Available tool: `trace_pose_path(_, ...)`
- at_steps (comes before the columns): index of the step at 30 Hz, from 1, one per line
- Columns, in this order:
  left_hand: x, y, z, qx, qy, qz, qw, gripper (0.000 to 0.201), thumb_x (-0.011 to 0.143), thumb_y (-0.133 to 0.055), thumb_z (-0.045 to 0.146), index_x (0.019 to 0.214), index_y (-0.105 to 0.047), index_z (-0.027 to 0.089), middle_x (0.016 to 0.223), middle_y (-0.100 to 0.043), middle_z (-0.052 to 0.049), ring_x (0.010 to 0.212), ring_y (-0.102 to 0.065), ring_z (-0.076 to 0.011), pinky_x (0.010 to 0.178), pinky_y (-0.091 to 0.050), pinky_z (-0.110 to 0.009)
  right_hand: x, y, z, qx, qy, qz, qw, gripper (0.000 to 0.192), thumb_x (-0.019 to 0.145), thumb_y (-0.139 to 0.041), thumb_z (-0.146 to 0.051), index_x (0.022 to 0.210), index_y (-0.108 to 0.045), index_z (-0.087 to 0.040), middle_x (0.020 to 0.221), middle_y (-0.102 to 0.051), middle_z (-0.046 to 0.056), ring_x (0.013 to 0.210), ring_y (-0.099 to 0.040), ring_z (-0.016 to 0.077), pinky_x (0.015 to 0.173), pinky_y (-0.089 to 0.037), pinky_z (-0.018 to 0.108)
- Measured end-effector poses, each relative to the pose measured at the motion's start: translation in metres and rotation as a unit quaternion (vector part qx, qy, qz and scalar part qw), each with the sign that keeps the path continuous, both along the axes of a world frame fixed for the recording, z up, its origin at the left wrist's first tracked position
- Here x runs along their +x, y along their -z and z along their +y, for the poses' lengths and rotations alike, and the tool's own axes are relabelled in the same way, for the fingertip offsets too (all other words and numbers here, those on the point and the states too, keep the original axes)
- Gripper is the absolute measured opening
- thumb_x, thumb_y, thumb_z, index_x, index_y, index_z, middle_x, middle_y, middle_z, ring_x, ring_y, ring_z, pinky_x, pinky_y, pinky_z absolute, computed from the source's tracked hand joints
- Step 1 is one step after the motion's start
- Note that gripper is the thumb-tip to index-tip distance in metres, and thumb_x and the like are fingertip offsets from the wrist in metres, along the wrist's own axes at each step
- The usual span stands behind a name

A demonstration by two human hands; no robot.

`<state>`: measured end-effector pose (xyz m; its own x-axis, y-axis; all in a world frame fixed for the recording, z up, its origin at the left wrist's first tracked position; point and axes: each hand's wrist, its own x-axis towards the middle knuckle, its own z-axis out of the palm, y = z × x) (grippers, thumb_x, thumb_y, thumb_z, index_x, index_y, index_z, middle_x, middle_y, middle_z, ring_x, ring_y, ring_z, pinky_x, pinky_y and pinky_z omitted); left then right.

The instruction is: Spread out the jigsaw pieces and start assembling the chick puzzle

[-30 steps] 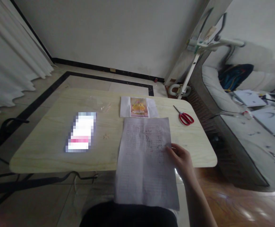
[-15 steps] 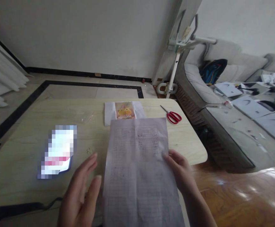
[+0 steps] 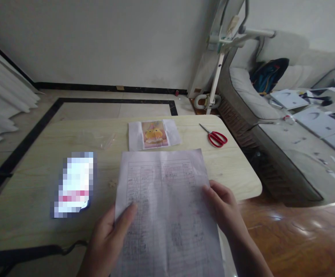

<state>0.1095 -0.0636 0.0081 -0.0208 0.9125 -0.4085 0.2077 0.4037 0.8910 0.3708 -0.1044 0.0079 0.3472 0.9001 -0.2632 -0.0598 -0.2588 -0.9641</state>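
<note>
A creased sheet of paper (image 3: pixel 167 215) with a printed table and handwriting spreads out in front of me, its lower end running out of view. My left hand (image 3: pixel 112 231) pinches its left edge, thumb on top and fingers behind. On the right edge my right hand (image 3: pixel 221 202) grips it the same way, fingers mostly hidden underneath. Just beyond the sheet's top edge lies a white paper with a printed picture (image 3: pixel 155 134) of yellow figures. Red-handled scissors (image 3: pixel 216 137) rest to the right of that picture, blades pointing away to the left.
On the left of the light wooden table (image 3: pixel 104 165) lies a lit phone (image 3: pixel 73 184), its screen blurred out. A clear plastic piece (image 3: pixel 106 141) is near the picture. A black strap (image 3: pixel 26 254) crosses the lower left. A cluttered grey sofa (image 3: pixel 297 154) stands at right.
My left hand, open beside the paper before, has closed on its left edge. The sheet has tilted and shifted slightly left, showing more writing and more of the picture behind. My right hand keeps its grip.
</note>
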Motion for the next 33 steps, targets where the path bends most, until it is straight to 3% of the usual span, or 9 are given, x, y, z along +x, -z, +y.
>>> trace_pose_path(5,-0.003,0.004,-0.003,0.001,-0.013,-0.017,1.000,0.049,0.070,-0.072,0.055,0.101,-0.072,0.017,0.100,-0.074,-0.008,0.095,-0.069,-0.0271,0.073,-0.059,-0.029,-0.005,0.000,0.006,0.007,0.024,0.007,1.000,0.036,0.077,-0.070,-0.048,0.063,-0.060,-0.016,0.055,-0.051,-0.002,0.050,-0.041,0.0091,0.046,-0.030,0.020)
trace_pose_path(9,-0.001,0.006,-0.005,-0.014,-0.054,-0.036,0.998,0.049,0.069,-0.073,0.054,0.100,-0.072,0.017,0.098,-0.074,-0.008,0.099,-0.067,-0.0280,0.081,-0.057,-0.031,-0.009,-0.005,0.007,0.031,0.023,-0.009,0.999,0.027,0.081,-0.066,-0.045,0.080,-0.064,-0.019,0.069,-0.061,0.001,0.061,-0.054,0.0140,0.053,-0.040,0.023)
trace_pose_path(12,-0.005,0.011,-0.006,-0.038,-0.048,-0.059,0.996,0.050,0.068,-0.074,0.054,0.100,-0.072,0.016,0.099,-0.074,-0.009,0.101,-0.067,-0.0287,0.083,-0.057,-0.031,-0.009,-0.016,-0.001,0.107,0.071,-0.146,0.981,0.024,0.084,-0.063,-0.036,0.103,-0.062,-0.022,0.087,-0.063,0.003,0.077,-0.059,0.0171,0.065,-0.046,0.028)
trace_pose_path(14,-0.006,0.013,-0.006,-0.041,-0.043,-0.073,0.996,0.049,0.068,-0.075,0.052,0.101,-0.072,0.017,0.100,-0.074,-0.008,0.101,-0.067,-0.0279,0.083,-0.057,-0.030,-0.012,-0.027,-0.010,0.161,0.102,-0.295,0.936,0.028,0.083,-0.063,-0.025,0.111,-0.061,-0.023,0.088,-0.059,0.003,0.078,-0.056,0.0161,0.069,-0.047,0.029)
trace_pose_path(16,-0.005,0.010,-0.007,-0.047,-0.056,-0.086,0.994,0.048,0.069,-0.075,0.051,0.103,-0.072,0.017,0.099,-0.074,-0.007,0.099,-0.067,-0.0270,0.081,-0.057,-0.029,-0.018,-0.039,-0.019,0.183,0.044,-0.407,0.894,0.035,0.082,-0.059,-0.014,0.116,-0.062,-0.022,0.079,-0.056,0.001,0.068,-0.054,0.0137,0.063,-0.045,0.027)
trace_pose_path(20,0.002,0.003,-0.009,-0.048,-0.082,-0.099,0.991,0.049,0.069,-0.074,0.052,0.103,-0.072,0.016,0.094,-0.074,-0.007,0.093,-0.069,-0.0265,0.074,-0.057,-0.028,-0.036,-0.055,-0.022,0.133,-0.182,-0.509,0.830,0.047,0.080,-0.045,-0.008,0.122,-0.061,-0.019,0.067,-0.060,0.000,0.049,-0.054,0.0124,0.045,-0.038,0.025)
trace_pose_path(25,-0.003,0.008,-0.010,-0.038,-0.051,-0.091,0.994,0.050,0.068,-0.074,0.053,0.101,-0.072,0.016,0.093,-0.074,-0.007,0.087,-0.069,-0.0246,0.073,-0.056,-0.027,-0.048,-0.057,-0.009,0.081,-0.223,-0.574,0.784,0.050,0.078,-0.044,-0.012,0.123,-0.064,-0.022,0.064,-0.064,0.001,0.046,-0.059,0.0150,0.042,-0.033,0.028)
trace_pose_path(29,-0.007,0.008,-0.011,-0.035,-0.063,-0.075,0.995,0.049,0.071,-0.073,0.052,0.103,-0.072,0.016,0.097,-0.074,-0.007,0.088,-0.069,-0.0233,0.073,-0.055,-0.026,-0.045,-0.053,-0.007,0.070,-0.216,-0.580,0.783,0.052,0.077,-0.043,-0.012,0.123,-0.064,-0.023,0.063,-0.063,0.000,0.045,-0.058,0.0149,0.044,-0.033,0.028)
trace_pose_path(33,-0.003,-0.001,-0.012,-0.048,-0.074,-0.099,0.991,0.050,0.070,-0.073,0.053,0.102,-0.071,0.014,0.096,-0.074,-0.009,0.091,-0.069,-0.0255,0.076,-0.056,-0.029,-0.030,-0.043,-0.001,0.068,-0.155,-0.513,0.842,0.043,0.085,-0.046,-0.018,0.124,-0.063,-0.027,0.071,-0.063,0.000,0.053,-0.056,0.0139,0.051,-0.040,0.028)
